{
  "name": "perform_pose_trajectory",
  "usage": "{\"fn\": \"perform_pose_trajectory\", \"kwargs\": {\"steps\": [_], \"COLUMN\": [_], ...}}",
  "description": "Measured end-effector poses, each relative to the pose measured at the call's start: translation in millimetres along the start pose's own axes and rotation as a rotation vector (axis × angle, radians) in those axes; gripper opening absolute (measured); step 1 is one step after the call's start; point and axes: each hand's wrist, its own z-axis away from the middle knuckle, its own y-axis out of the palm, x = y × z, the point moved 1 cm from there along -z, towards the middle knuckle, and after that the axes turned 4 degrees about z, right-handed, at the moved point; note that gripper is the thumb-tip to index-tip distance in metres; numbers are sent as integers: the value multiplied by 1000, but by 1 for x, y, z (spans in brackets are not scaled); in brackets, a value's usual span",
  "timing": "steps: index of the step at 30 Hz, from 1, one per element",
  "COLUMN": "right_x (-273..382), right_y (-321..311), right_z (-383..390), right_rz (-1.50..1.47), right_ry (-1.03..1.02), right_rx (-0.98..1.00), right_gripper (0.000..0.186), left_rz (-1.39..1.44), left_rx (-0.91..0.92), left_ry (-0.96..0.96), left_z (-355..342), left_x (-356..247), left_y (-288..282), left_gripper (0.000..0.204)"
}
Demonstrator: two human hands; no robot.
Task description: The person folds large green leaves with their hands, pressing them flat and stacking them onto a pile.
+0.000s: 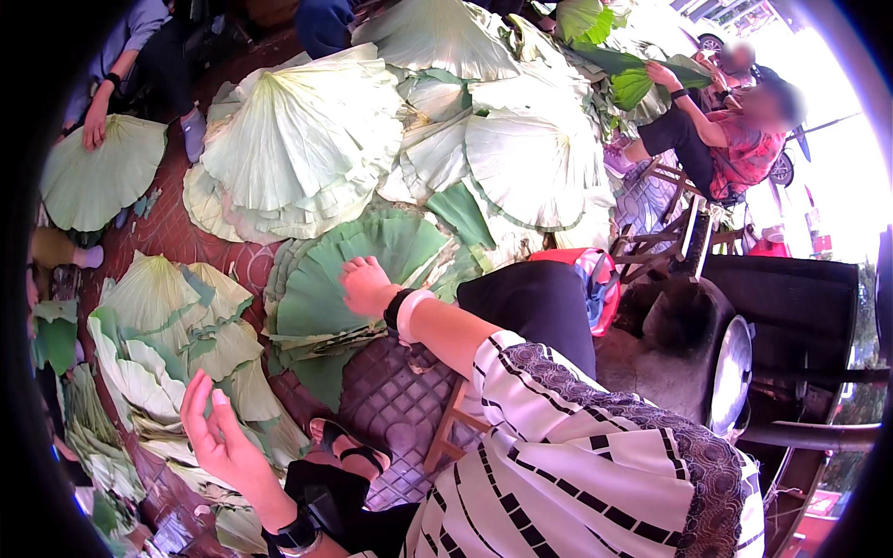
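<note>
My right hand (369, 284) is over the fanned stack of darker green leaves (321, 302) in the middle, its loosely bent fingers on or just above the top leaf; I cannot tell which. I see nothing in that hand. My left hand (223, 446) is raised with fingers apart and empty, in front of a pile of pale, folded leaves (172, 335) on the left. Large pale leaf stacks (288, 130) lie beyond both hands, on the red tiled floor.
A co-worker (721, 139) in red sits at upper right holding a green leaf. Another person's hand (96, 126) touches a leaf at upper left. A dark rounded pot (651, 344), a red bag (595, 279) and wooden stools (660, 209) crowd my right side.
</note>
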Motion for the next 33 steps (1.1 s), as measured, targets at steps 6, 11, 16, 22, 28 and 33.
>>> {"fn": "perform_pose_trajectory", "kwargs": {"steps": [6, 11, 16, 22, 28, 33], "right_x": [-53, -174, -304, -394, -371, -357], "right_y": [-139, -247, -265, -203, -97, -48], "right_z": [-56, -55, 18, 104, 131, 127], "right_rz": [96, 36, 39, 14, -239, -196], "right_ry": [113, 287, 379, 574, 615, 570], "right_rx": [111, -63, -40, 9, 136, 133], "right_gripper": [36, 40, 39, 39, 36, 39], "left_rz": [-38, -68, -53, -98, -166, -172], "left_rx": [10, -4, 6, 73, 132, 182], "left_ry": [35, 19, 1, -43, -58, -40], "left_z": [0, 0, -2, -6, -14, -20], "left_x": [14, 13, 17, 17, 19, 26], "left_y": [-2, -4, 0, 24, 49, 72], "left_gripper": [20, 20, 21, 21, 21, 21]}}
